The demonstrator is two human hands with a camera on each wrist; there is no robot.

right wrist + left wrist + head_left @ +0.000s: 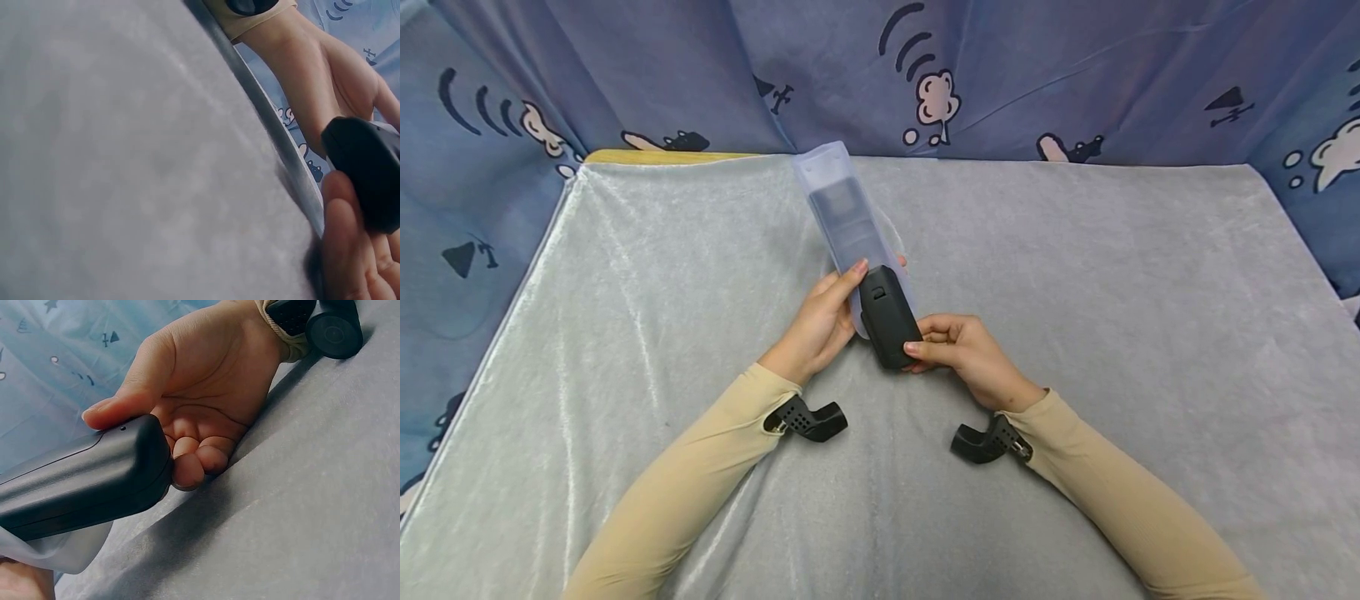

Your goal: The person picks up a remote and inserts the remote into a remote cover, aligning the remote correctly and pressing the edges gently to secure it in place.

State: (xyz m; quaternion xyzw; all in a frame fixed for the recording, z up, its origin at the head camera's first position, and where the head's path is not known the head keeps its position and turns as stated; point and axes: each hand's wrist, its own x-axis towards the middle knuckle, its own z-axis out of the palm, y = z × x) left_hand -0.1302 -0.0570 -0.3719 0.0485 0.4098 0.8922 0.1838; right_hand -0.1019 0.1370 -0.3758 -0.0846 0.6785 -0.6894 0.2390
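A long black handheld device (887, 321) with a small raised button lies slantwise between the hands, its near end bare. Its far part seems to run into a translucent plastic sleeve (820, 162), where a darker shape shows through; how deep it sits is unclear. My left hand (820, 321) grips sleeve and device from the left, thumb on top at the sleeve's edge, other fingers mostly hidden beneath. At the near end, my right hand (966, 354) pinches the device between thumb and fingers. The left wrist view shows the device's rounded end (147, 465) against the right hand's fingers.
A grey velvety cloth (1120, 275) covers the table under both hands. Behind it hangs a blue patterned curtain (842, 75), with a yellow strip (700, 157) along the back left edge. Each wrist carries a black camera mount (812, 421).
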